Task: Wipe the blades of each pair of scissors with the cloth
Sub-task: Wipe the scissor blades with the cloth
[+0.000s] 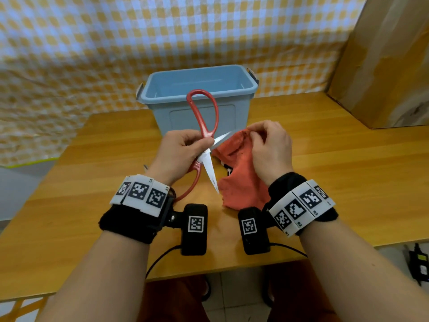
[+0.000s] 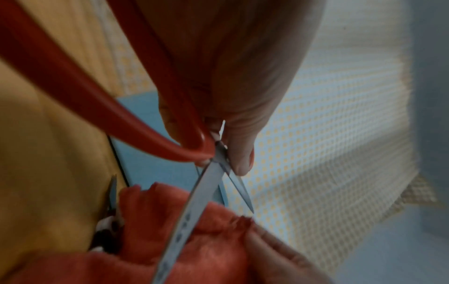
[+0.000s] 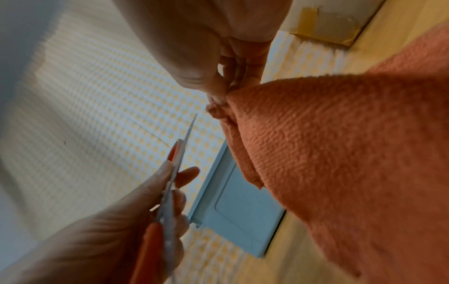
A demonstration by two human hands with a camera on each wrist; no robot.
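Observation:
My left hand (image 1: pixel 203 143) grips the red-handled scissors (image 1: pixel 204 117) at the pivot, above the wooden table (image 1: pixel 348 182). The blades are spread: one points down toward me, the other points right at the orange cloth (image 1: pixel 241 180). My right hand (image 1: pixel 252 134) pinches the cloth's top edge and lifts it, while the lower part lies on the table. In the left wrist view the scissors (image 2: pixel 211 169) cross over the cloth (image 2: pixel 213 249). In the right wrist view the cloth (image 3: pixel 340 153) hangs from my right hand (image 3: pixel 222 96), a little apart from the blade tip of the scissors (image 3: pixel 181 151).
A blue plastic bin (image 1: pixel 162 89) stands right behind the hands. A cardboard box (image 1: pixel 383 66) stands at the back right. A black and white object (image 1: pixel 227 168), seemingly another tool, is half hidden under the cloth. A checked sheet hangs behind the table.

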